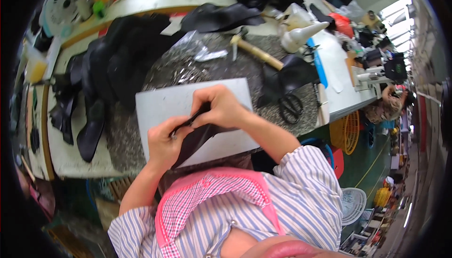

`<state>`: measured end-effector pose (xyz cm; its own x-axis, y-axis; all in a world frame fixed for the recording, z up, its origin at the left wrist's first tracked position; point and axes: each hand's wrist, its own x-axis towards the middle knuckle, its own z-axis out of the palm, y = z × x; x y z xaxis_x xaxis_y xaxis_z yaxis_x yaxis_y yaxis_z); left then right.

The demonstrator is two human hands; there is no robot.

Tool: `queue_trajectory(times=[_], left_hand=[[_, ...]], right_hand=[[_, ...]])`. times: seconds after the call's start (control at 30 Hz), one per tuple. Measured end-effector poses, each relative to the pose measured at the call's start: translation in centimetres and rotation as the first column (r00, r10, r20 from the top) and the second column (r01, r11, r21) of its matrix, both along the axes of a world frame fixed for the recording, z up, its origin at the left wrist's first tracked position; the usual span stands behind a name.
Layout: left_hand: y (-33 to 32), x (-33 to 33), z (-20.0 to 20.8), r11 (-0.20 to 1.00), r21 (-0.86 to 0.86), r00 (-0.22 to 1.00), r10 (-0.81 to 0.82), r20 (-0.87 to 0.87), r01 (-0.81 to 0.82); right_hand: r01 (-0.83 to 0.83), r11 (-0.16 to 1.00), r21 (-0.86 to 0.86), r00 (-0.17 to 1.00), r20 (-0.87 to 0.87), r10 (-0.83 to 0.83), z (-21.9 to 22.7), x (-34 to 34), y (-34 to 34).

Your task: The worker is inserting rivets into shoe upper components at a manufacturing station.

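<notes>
Leather piece (189,146), black and bent over, sits between the two hands, above the pale grey board (157,105). The left hand (163,141) has its fingers curled in and its thumb pressed down, pinching the near left end. The right hand (220,107) makes a round loop with its thumb and finger, and pinches the far right end. I cannot see all the fingertips. Both hands touch the piece, so neither is nearer to it; the left hand is closer to the belly. The piece's folded top edge is its long way, and it slants from the left hand up and away to the right hand. Its loose flap points back toward the pink checked apron (205,182). I cannot tell if the flap touches the board.
</notes>
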<state>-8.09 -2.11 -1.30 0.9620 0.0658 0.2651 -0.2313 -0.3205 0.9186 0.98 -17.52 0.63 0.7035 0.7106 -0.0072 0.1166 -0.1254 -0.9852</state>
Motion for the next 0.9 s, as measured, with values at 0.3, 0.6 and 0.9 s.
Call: queue_trajectory(times=[0.3,0.6,0.9], left_hand=[[0.5,1.6,-1.4,0.941,0.304,0.971,0.081,0.223,-0.148],[-0.8,1.1,-1.7,0.977,0.131,0.982,0.156,0.103,-0.169],[-2.0,1.9,-2.5,0.952,0.177,0.848,0.128,0.515,-0.251]], right_hand=[[0.215,0.976,0.029,0.955,0.202,-0.216,-1.7,-0.6,0.9],[0.198,0.969,0.146,0.977,0.051,-0.207,-2.7,-0.9,0.1],[0.239,0.830,0.504,0.937,-0.344,-0.061,-2.9,-1.1,-0.5]])
